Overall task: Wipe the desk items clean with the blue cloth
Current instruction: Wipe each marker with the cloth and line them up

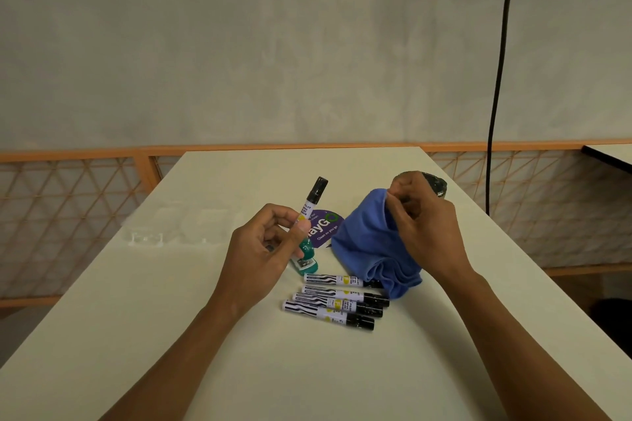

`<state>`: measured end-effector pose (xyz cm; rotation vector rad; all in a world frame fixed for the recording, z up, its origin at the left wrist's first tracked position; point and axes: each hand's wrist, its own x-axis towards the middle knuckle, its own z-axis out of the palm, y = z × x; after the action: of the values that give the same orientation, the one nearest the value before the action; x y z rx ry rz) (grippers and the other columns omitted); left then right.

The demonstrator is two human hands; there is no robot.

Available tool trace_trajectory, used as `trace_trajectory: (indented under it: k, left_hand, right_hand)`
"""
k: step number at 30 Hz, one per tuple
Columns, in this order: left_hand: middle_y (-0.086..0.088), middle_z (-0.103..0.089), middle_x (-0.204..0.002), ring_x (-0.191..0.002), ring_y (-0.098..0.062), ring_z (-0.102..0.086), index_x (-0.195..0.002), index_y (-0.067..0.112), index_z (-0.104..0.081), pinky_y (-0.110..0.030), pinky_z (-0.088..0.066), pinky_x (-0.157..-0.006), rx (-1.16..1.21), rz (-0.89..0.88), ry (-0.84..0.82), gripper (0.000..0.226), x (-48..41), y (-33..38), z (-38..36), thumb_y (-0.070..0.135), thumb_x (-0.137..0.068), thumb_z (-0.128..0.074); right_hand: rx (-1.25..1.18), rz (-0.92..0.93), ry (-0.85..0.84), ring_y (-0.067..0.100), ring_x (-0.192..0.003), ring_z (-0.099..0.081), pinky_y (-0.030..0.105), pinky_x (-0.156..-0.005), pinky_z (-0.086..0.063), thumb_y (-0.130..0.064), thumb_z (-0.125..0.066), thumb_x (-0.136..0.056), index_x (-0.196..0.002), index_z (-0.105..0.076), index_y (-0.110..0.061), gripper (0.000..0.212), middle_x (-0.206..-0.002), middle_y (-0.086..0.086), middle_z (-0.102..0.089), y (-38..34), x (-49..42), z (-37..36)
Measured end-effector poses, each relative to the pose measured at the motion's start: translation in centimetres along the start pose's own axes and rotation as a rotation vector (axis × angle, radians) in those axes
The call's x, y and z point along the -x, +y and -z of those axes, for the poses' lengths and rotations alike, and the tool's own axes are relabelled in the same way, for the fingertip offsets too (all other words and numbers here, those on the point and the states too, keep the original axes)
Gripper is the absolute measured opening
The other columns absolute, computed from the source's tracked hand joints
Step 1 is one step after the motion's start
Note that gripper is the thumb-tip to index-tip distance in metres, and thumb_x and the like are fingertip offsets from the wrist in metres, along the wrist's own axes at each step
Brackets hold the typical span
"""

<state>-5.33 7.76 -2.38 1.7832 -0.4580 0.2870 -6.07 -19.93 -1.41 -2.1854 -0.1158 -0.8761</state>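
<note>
We've got five markers: one pinched upright in our left hand [263,243], four [337,299] on the white desk [136,318]. Right hand [424,222] pinches the blue cloth [366,239], draped beside them. Grey wall [239,44] behind.

You are looking at a plain blue cloth [371,239] and a marker [312,202] showing a white barrel, a black cap and a yellow spot. On the four markers [333,301] you are seeing black-and-white wavy stripes, yellow patches and black caps. The stapler [307,249] is showing teal green, the round sticker [326,225] purple with white and green lettering, the counter [171,335] off-white.
</note>
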Motion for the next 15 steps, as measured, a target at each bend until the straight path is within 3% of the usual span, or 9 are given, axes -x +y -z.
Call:
trace_trajectory:
  k: [5,8,10,13,15]
  left_hand:
    - [-0.003,-0.078,-0.093,-0.073,-0.025,-0.076,-0.106,0.019,-0.068,-0.059,-0.06,-0.076,0.002,-0.003,0.007,0.017,0.0,-0.1,0.0,0.035,-0.1,-0.073]
    - [-0.004,-0.077,-0.093,-0.072,-0.025,-0.076,-0.105,0.019,-0.068,-0.059,-0.06,-0.077,0.003,-0.003,0.011,0.017,0.0,-0.2,-0.1,0.034,-0.1,-0.073]
    - [-0.003,-0.078,-0.093,-0.072,-0.025,-0.076,-0.105,0.019,-0.068,-0.06,-0.059,-0.076,0.006,-0.001,0.011,0.016,-0.1,-0.2,-0.1,0.034,-0.1,-0.073]
    - [-0.002,-0.078,-0.093,-0.072,-0.025,-0.076,-0.106,0.019,-0.068,-0.06,-0.059,-0.076,0.008,0.002,0.01,0.017,-0.1,-0.2,0.0,0.034,-0.1,-0.073]
    - [-0.002,-0.077,-0.093,-0.072,-0.025,-0.076,-0.105,0.02,-0.068,-0.06,-0.059,-0.076,0.008,0.0,0.011,0.016,-0.1,-0.2,0.0,0.034,-0.1,-0.073]
  right_hand:
    - [0.023,0.051,-0.108,0.024,-0.071,-0.066,0.045,-0.065,-0.055,-0.019,-0.056,-0.111,-0.105,-0.056,-0.032,0.015,-0.08,-0.002,-0.068,0.6,0.1,-0.4]
    - [0.012,0.123,-0.125,0.007,-0.084,-0.068,0.026,-0.068,-0.055,0.007,-0.055,-0.103,-0.095,-0.061,-0.023,0.032,-0.092,-0.014,-0.07,1.4,0.2,-0.6]
    - [0.061,0.19,-0.138,0.004,-0.086,-0.066,0.022,-0.072,-0.052,0.02,-0.057,-0.091,-0.086,-0.066,-0.019,0.04,-0.095,-0.013,-0.071,2.0,0.3,-0.7]
    - [0.131,0.219,-0.215,0.006,-0.097,-0.064,0.024,-0.083,-0.052,0.008,-0.056,-0.089,-0.08,-0.069,-0.014,0.027,-0.112,-0.007,-0.072,2.5,0.2,-1.0]
    - [0.128,0.194,-0.281,0.006,-0.096,-0.061,0.024,-0.081,-0.049,-0.009,-0.053,-0.091,-0.076,-0.066,-0.011,0.02,-0.116,-0.008,-0.069,2.2,0.4,-1.3]
